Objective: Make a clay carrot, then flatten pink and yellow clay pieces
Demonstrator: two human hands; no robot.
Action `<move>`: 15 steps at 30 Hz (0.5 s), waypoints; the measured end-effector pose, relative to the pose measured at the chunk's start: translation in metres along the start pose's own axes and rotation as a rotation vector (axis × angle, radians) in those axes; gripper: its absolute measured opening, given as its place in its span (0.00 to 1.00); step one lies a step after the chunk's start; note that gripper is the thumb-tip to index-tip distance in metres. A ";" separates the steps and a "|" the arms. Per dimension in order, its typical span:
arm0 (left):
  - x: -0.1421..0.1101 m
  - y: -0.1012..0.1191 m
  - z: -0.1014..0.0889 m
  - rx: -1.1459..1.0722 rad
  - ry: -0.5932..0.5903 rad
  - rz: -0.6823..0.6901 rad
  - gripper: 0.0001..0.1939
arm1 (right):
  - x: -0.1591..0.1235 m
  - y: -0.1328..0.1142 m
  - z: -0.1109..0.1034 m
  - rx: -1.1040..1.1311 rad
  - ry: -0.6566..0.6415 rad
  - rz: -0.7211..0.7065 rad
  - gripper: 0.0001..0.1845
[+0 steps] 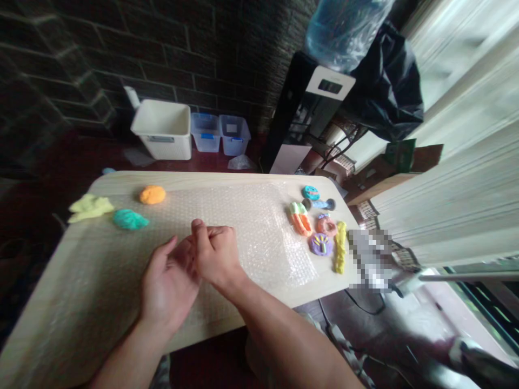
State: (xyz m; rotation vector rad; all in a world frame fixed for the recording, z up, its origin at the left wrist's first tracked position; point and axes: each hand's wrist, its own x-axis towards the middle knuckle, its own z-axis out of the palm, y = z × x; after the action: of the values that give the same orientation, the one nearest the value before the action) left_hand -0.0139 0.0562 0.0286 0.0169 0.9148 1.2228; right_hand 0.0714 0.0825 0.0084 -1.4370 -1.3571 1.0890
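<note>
While the left hand [172, 281] cups open, the right hand [218, 253] curls closed against it above dimpled bubble wrap [259, 216].

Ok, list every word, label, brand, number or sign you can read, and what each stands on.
No text is legible.
Water dispenser: any marks on its pale front panel are too small and blurred to read.
Right-hand clear bin: a pale label, no readable words.

Daylight from pale curtains [466, 156], right of frame; dark brick wall [162, 48], upper left. My hands softly blurred; edges stretched and smeared; dull sheen on bubble wrap [259, 221]; pixelated patch, lower right.
</note>
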 end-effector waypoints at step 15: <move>0.024 0.002 -0.019 -0.181 -0.051 0.129 0.23 | -0.034 0.003 0.015 -0.389 -0.258 -0.563 0.38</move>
State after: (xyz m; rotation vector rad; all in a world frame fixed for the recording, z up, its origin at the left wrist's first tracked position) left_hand -0.0257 0.0683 0.0028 -0.0377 0.7646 1.4159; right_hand 0.0570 0.0484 0.0032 -1.0770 -2.0881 0.6726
